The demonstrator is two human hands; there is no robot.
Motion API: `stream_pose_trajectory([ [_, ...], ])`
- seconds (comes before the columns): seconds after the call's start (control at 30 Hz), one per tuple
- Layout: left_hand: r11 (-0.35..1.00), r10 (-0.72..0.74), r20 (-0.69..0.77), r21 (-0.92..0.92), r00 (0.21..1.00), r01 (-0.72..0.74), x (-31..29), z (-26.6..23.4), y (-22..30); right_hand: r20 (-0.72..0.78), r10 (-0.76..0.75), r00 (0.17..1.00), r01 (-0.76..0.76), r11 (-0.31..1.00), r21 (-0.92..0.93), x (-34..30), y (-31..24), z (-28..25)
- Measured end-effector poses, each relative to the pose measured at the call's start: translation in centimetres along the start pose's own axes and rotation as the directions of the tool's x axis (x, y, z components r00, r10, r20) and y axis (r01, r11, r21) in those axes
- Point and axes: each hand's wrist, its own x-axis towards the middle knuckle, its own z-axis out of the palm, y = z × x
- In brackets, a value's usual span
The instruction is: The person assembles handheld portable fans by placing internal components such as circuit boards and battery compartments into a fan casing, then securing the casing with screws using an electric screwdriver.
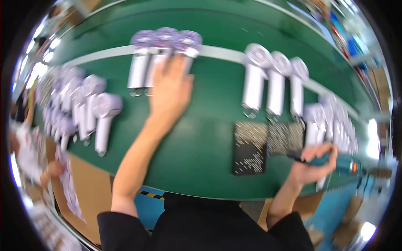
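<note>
My left hand [169, 90] reaches forward over a group of three white and lilac handheld fans. Its fingers are stretched out and the thumb is apart, over the handles of the middle fan [166, 38] and the right fan [189, 40]; blur hides whether they touch. The left fan [138, 71] of this group lies beside the hand. In my right hand [315, 165] is a teal electric screwdriver [344, 164], gripped with its dark tip pointing left. That tip is close to a tray of screws [285, 138]. A second black screw tray [250, 149] is partly filled.
Three more fans [253, 83] lie right of centre on the green work surface [209, 167]. Other fans [107, 106] crowd the left side, and another cluster [331, 117] stands at the right. A cardboard box [90, 184] is below left. A person's hand [54, 168] shows at far left.
</note>
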Motion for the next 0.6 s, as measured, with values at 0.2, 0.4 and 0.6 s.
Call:
stream_pose_trajectory([
  [0.2,0.999,0.054,-0.136,0.002,0.989,-0.055,0.1,1.1,1.3,0.066,-0.091,0.994,0.089,0.996,0.025,0.2,-0.8,0.1],
  [0.4,0.938,0.000,0.024,-0.348,1.000,0.008,1.4,1.4,5.7,0.088,-0.074,0.993,0.070,0.996,0.050,-0.2,-1.4,0.0],
  [0.6,0.901,-0.168,0.393,-0.312,0.904,0.303,5.3,4.0,12.2,0.092,-0.072,0.993,0.069,0.997,0.040,-0.5,-1.3,0.6],
])
